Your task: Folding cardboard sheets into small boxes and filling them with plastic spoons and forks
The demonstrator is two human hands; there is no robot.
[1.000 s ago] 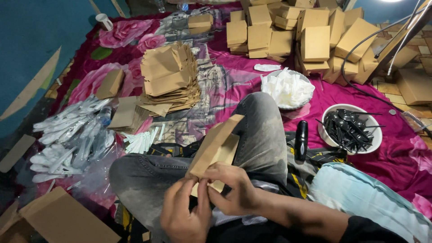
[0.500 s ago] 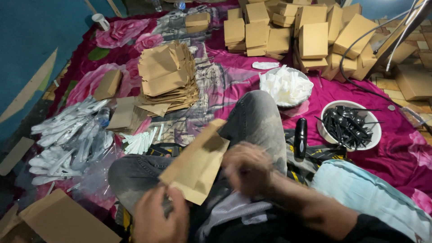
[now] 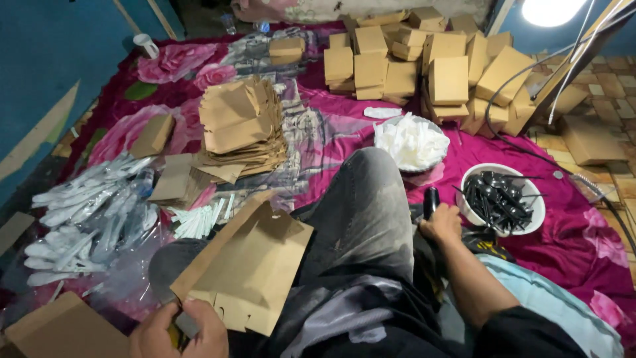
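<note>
The left hand [image 3: 177,329], low in the frame, is closed on the bottom corner of a flat brown cardboard box blank [image 3: 246,266], thumb over its near edge. The blank slants up and away from that hand, across the left thigh of the person's grey trousers [image 3: 361,219], with its folded flaps at the top.

The right hand [image 3: 440,222] is well apart from the blank, on the far side of the raised knee. It rests just beside a white bowl [image 3: 535,213] filled with black plastic utensils [image 3: 497,199], fingers curled near a dark cylindrical object [image 3: 430,199]; I cannot tell whether it grips anything.

Everything lies on a magenta floral bedspread [image 3: 344,126]. Left of the blank lies a heap of clear-wrapped white cutlery packets [image 3: 86,215], and a small cluster of white sachets [image 3: 199,219] lies just beyond its top edge. Further up is a stack of flat brown blanks [image 3: 242,129]. Behind the knee is a second bowl heaped with white napkins [image 3: 411,140]. At the far edge, many assembled brown boxes [image 3: 424,63] are piled together. Another brown cardboard piece [image 3: 63,328] lies at the lower left corner, near the left hand. A bright lamp [image 3: 548,10] shines at the top right.
</note>
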